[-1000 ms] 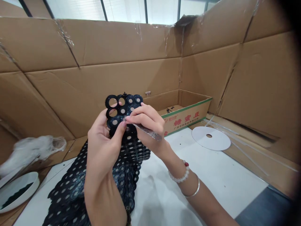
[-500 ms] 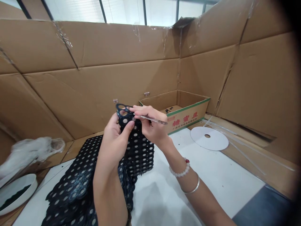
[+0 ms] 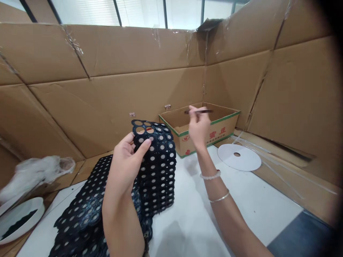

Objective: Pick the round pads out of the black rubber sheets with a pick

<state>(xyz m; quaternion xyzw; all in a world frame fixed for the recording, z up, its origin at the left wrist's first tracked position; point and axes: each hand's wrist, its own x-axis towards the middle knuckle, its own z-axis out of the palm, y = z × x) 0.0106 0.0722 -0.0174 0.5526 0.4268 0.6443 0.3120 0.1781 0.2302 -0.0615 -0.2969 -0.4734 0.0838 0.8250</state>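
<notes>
Your left hand (image 3: 124, 160) pinches the seemingly limp, light ring sheet (image 3: 160, 167) by its top edge; right hand (image 3: 199, 129) clasps a thin tool (image 3: 203, 111).

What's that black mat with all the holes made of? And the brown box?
The black mat in the left hand looks like thin plastic or rubber: slightly glossy, bending in folds. The brown box, by the right hand and its thin tool, looks like matte cardboard: folded walls, printed red lettering.
</notes>
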